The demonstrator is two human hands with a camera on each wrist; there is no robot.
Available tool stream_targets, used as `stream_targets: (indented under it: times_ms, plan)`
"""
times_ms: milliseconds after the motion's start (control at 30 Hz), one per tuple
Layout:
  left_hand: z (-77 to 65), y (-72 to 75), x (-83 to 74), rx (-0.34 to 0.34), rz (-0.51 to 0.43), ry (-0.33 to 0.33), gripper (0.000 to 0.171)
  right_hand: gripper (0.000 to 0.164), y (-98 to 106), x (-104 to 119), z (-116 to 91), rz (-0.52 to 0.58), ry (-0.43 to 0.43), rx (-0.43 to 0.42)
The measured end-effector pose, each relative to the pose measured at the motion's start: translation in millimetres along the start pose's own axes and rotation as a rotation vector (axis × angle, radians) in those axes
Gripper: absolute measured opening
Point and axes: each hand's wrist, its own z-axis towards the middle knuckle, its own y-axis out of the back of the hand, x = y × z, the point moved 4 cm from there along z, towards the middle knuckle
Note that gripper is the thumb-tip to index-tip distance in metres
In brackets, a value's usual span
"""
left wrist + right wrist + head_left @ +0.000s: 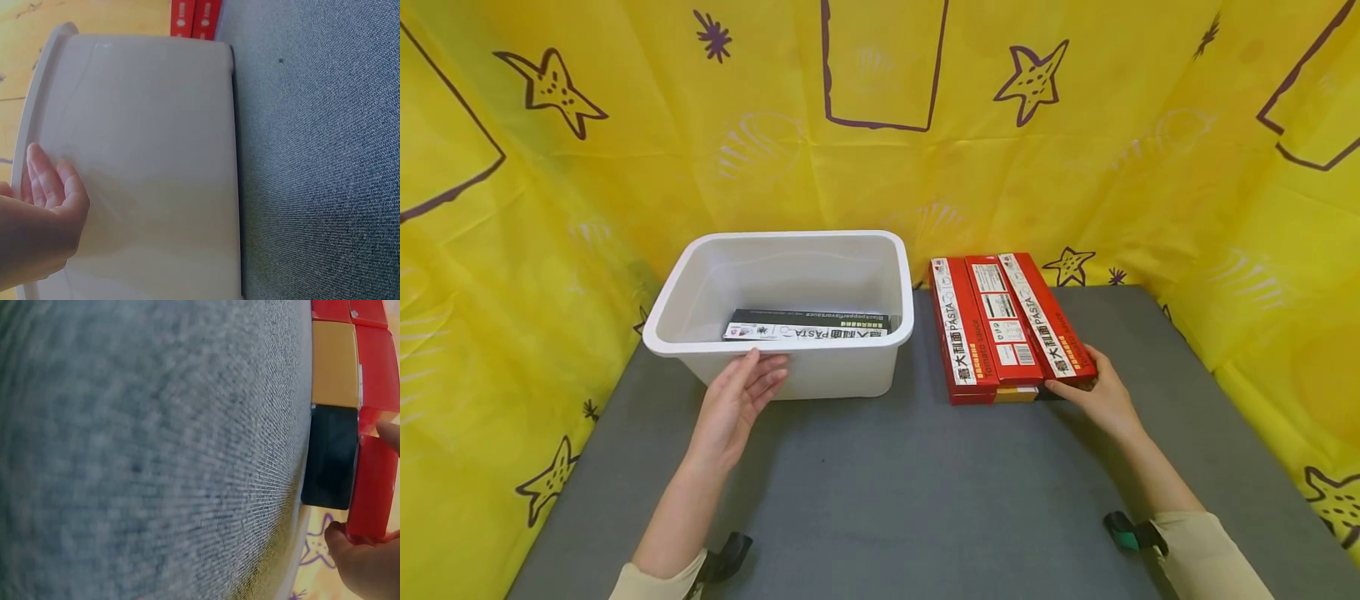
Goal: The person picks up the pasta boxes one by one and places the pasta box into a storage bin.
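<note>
A white plastic bin [820,371] stands at the left. My left hand [737,400] holds its front rim, the fingers tucked under the lip in the left wrist view. Inside the bin lies a black-and-white pasta box [808,325]. To the right, three red pasta boxes lie side by side on a lower layer. My right hand [1105,396] grips the near end of the rightmost red pasta box [1047,317], thumb and fingers on opposite sides. In the right wrist view this box rests over a black box [331,456], beside a yellow box [335,362].
The middle red box [1003,321] and the left red box [958,325] lie alongside the gripped one. Everything stands on a grey cloth-covered table [880,500]. A yellow patterned curtain [880,175] encloses the back and both sides.
</note>
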Motion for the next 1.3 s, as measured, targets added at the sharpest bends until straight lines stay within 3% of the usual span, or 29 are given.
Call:
stream_targets:
  times_ms: [467, 800, 1300]
  plan:
    - [-0.3, 1.2, 0.0, -0.017, -0.001, 0.003, 0.017, 0.097, 3, 1, -2, -0.017, -0.059, -0.069]
    - [0.2, 0.8, -1.2, -0.018, 0.001, -0.001, 0.017, 0.086, 21, 19, -2, 0.108, -0.107, -0.255]
    - [0.9, 0.1, -3.2, -0.004, 0.003, -0.009, 0.019, 0.064, 43, 41, 3, 0.221, -0.033, -0.492]
